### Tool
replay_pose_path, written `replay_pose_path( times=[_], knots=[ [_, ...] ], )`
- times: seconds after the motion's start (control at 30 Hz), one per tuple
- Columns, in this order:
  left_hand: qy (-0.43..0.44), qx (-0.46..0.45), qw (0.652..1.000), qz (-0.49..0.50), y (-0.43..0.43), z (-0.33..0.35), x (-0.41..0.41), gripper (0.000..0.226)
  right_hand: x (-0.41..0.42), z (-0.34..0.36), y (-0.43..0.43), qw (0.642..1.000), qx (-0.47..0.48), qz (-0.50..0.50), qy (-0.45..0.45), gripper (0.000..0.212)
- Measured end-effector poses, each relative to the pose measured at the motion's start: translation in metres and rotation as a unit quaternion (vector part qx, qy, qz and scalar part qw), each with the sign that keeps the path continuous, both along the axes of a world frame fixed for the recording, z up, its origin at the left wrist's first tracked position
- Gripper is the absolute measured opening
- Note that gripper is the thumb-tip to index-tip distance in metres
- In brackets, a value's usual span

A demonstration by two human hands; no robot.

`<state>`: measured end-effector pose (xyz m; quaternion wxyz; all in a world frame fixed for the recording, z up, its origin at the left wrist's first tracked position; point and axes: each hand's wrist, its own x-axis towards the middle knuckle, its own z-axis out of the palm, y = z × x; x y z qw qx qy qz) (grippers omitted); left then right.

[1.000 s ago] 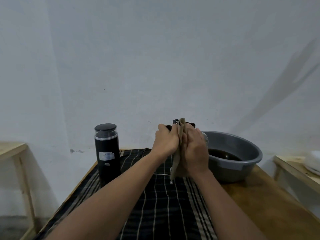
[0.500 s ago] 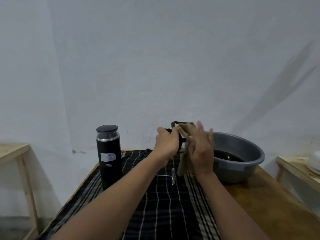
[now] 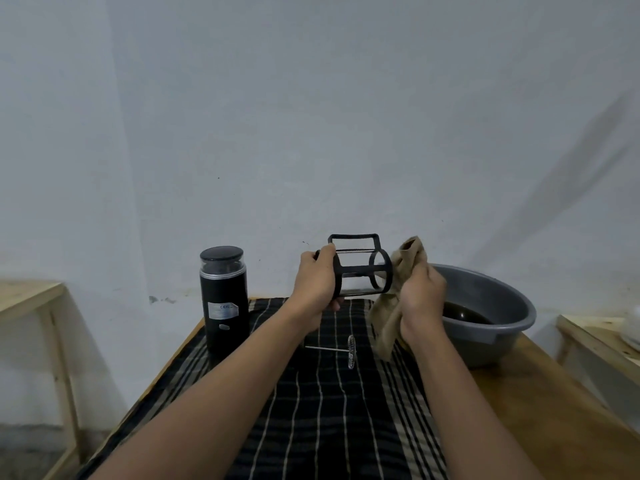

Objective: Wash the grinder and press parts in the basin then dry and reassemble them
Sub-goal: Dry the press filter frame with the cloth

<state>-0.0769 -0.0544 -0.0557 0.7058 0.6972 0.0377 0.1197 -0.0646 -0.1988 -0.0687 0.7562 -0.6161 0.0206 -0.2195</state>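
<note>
The grey round plastic basin (image 3: 504,341) stands at the far right of the wooden surface (image 3: 540,396) and holds a pool of dark liquid (image 3: 464,312). Left of it, on the black cloth with pale stripes (image 3: 311,417), stands the black cylindrical grinder (image 3: 224,306), upright, with a black lid over a clear upper section. I cannot tell what that section contains.

The glass press carafe in its black plastic frame (image 3: 360,268) is held in the air above the far end of the striped cloth, between the grinder and the basin. It lies on its side, long axis running left to right, with the handle turned upward. I cannot tell which end is the mouth.

The left hand (image 3: 317,287) has its fingers curled round the carafe's left end. The right hand (image 3: 420,296) grips a bunched tan rag (image 3: 388,329), whose top sits against the carafe's right end while the rest hangs below the fist.

A thin metal plunger rod with a mesh disc (image 3: 351,351) lies on the striped cloth below the carafe, rod pointing left, disc on edge.
</note>
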Motion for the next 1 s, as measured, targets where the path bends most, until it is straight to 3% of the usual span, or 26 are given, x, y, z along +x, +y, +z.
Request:
replay_pose_path(
  times=[0.13,0.23,0.3,0.37,0.47,0.63,0.7,0.77,0.83,1.0],
  knots=[
    [-0.008,0.018,1.0,-0.006,0.011,0.003,-0.001,0.041,-0.012,-0.003,-0.014,0.977,-0.079,0.195,-0.042,0.07],
    [-0.002,0.019,0.999,-0.03,0.019,0.012,0.002,0.04,-0.018,-0.003,-0.027,0.927,-0.095,0.36,-0.045,0.056],
    [-0.001,0.012,1.0,-0.029,0.02,0.018,0.002,0.035,-0.021,-0.005,-0.028,0.908,-0.105,0.403,-0.045,0.044],
    [0.007,0.008,1.0,-0.026,0.022,0.021,0.005,0.032,-0.021,-0.011,-0.027,0.907,-0.14,0.394,-0.051,0.033],
    [0.031,-0.017,0.999,-0.02,0.025,0.021,0.004,0.027,-0.021,-0.019,-0.023,0.937,-0.153,0.31,-0.053,0.033],
    [0.044,-0.102,0.994,-0.018,0.022,0.016,0.005,0.028,-0.027,-0.021,-0.003,0.976,0.016,0.17,-0.133,0.024],
    [0.032,-0.137,0.99,0.002,0.018,0.015,0.008,0.034,-0.032,-0.018,0.002,0.976,-0.054,0.146,-0.15,0.024],
    [0.017,-0.196,0.98,0.021,0.014,0.016,0.009,0.039,-0.036,-0.018,0.007,0.957,-0.174,0.167,-0.163,0.04],
    [0.018,-0.266,0.964,0.006,0.007,0.017,0.007,0.044,-0.042,-0.016,0.015,0.945,-0.201,0.175,-0.19,0.044],
    [0.011,-0.392,0.92,-0.011,-0.004,0.014,0.004,0.062,-0.043,-0.019,0.024,0.904,-0.261,0.053,-0.334,0.021]
  ],
)
